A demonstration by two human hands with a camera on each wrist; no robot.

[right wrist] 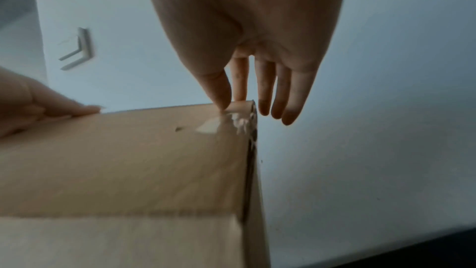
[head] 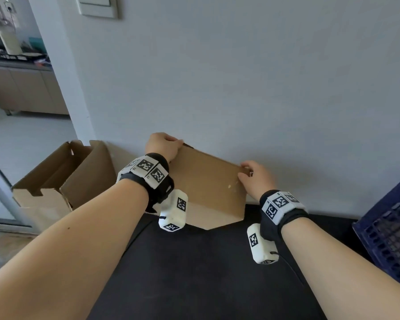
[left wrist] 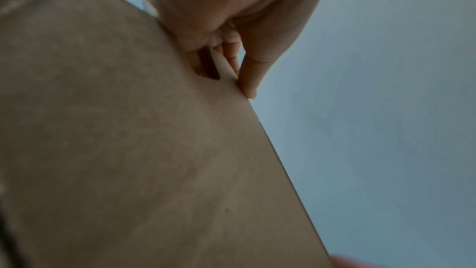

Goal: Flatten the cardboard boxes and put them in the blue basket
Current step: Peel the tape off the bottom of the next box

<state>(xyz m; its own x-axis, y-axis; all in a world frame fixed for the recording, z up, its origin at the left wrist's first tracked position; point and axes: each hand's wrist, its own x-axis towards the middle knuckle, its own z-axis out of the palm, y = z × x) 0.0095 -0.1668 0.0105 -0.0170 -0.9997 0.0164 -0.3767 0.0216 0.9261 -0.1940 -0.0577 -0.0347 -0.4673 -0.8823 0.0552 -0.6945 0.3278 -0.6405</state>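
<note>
A closed brown cardboard box (head: 208,188) stands tilted on the black table (head: 206,273) against the wall. My left hand (head: 178,144) grips its far upper left corner. In the left wrist view the left hand (left wrist: 231,76) has its fingers curled over the edge of the box (left wrist: 128,150) at a slot. My right hand (head: 244,172) holds the upper right corner. In the right wrist view the right hand (right wrist: 231,103) pinches the edge of the box (right wrist: 128,160) between thumb and forefinger, beside torn tape (right wrist: 231,122); its other fingers hang straight. The blue basket (head: 388,229) stands at the right.
A second cardboard box (head: 62,179), open with its flaps up, stands left of the table on the floor side. The grey wall (head: 240,88) rises directly behind the held box. A kitchen counter (head: 16,63) lies far left through a doorway.
</note>
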